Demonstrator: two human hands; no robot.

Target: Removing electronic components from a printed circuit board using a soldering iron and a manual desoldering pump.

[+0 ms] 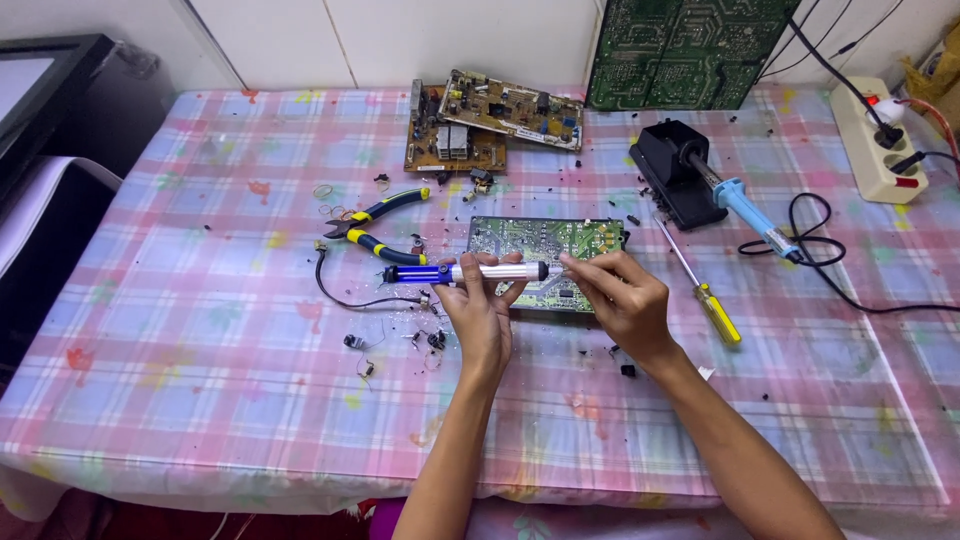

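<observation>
Pump (465, 272) lies level, left grip (480, 305) clamped mid-barrel, right grip (620, 295) pinching its tip.

Beyond my two hands (480, 305) (625, 300): four circuit boards (545, 250) (512, 108) (445, 140) (685, 50), one pliers (375, 228); right: one screwdriver (705, 290), one soldering iron (750, 215).

We see a desoldering pump (465, 272) with a glossy blue metallic end and a bright, smooth silver barrel. The desk (200, 350) wears a soft, matt checked cloth. The screwdriver (700, 285) pairs a shiny metal shaft with a glossy yellow plastic handle. The green circuit board (545, 240) looks smooth and lacquered.
</observation>
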